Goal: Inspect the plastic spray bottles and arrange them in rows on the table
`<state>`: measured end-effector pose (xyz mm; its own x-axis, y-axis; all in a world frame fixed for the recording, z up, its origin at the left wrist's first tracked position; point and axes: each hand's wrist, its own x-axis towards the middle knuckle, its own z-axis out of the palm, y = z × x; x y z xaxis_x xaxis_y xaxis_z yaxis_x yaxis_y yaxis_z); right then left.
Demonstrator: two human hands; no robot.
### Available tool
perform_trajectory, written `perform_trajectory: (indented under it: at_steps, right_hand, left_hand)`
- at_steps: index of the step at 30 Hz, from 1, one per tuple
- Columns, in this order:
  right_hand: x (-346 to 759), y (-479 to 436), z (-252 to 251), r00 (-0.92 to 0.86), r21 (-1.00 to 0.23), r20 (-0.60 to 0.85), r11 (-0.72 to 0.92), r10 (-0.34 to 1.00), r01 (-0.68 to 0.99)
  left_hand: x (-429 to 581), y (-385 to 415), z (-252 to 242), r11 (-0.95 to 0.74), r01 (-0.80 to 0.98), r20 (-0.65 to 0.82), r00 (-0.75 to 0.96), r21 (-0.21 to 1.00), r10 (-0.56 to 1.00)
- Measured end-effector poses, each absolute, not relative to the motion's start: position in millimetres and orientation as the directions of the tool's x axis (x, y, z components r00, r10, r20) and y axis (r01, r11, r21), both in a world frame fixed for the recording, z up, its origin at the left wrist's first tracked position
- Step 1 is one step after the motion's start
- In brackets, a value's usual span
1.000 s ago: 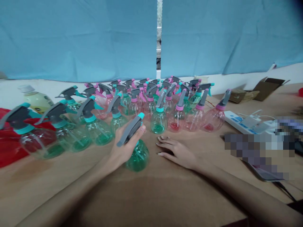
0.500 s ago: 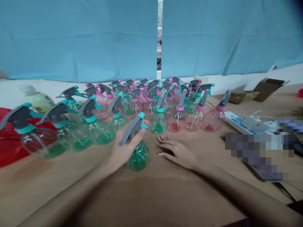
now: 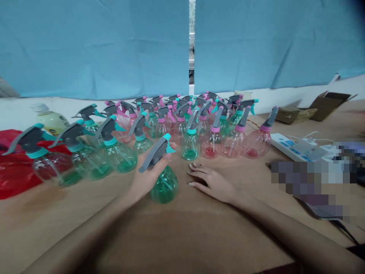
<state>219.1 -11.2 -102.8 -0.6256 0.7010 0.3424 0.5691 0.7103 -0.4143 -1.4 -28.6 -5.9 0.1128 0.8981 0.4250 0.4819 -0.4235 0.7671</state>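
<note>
My left hand (image 3: 146, 177) is wrapped round the neck of a green spray bottle (image 3: 164, 186) with a grey trigger and teal nozzle, which stands upright on the brown table (image 3: 182, 236). My right hand (image 3: 212, 182) lies flat on the table just right of that bottle, fingers stretched out and holding nothing. Right behind both hands stands a crowd of several green and pink spray bottles (image 3: 191, 146), all upright.
More green spray bottles (image 3: 114, 152) line the left, beside a red bag (image 3: 14, 175) and a pale yellow bottle (image 3: 51, 121). A white power strip (image 3: 291, 147) with cables lies at right; cardboard boxes (image 3: 325, 104) sit behind it. A blue curtain (image 3: 114, 45) hangs behind.
The held bottle and my left hand have shifted slightly away from me toward the group; the view has tilted a little. My right hand stays flat on the table.
</note>
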Motion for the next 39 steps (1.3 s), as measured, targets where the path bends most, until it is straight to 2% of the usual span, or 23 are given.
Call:
perform_trajectory:
  at_steps: [6, 22, 30, 39]
  right_hand:
    - [218.6, -12.3, -102.8, -0.611, -0.420, 0.366, 0.711, 0.702, 0.565]
    - [218.4, -10.5, -106.0, -0.617, -0.401, 0.359, 0.713, 0.700, 0.576]
    - [219.2, -11.0, -104.7, -0.623, -0.394, 0.361, 0.719, 0.694, 0.572]
    - [220.1, -11.8, -104.9, -0.635, -0.390, 0.328, 0.712, 0.700, 0.584]
  left_hand:
    - [3.1, -29.8, -4.8, -0.435, 0.348, 0.412, 0.142, 0.831, 0.900]
    - [5.7, -29.0, -7.7, -0.425, 0.296, 0.418, 0.090, 0.855, 0.904]
    - [4.4, -29.0, -7.6, -0.409, 0.340, 0.415, 0.057, 0.847, 0.908]
    - [0.9, -26.3, -8.1, -0.450, 0.419, 0.475, 0.048, 0.789, 0.879]
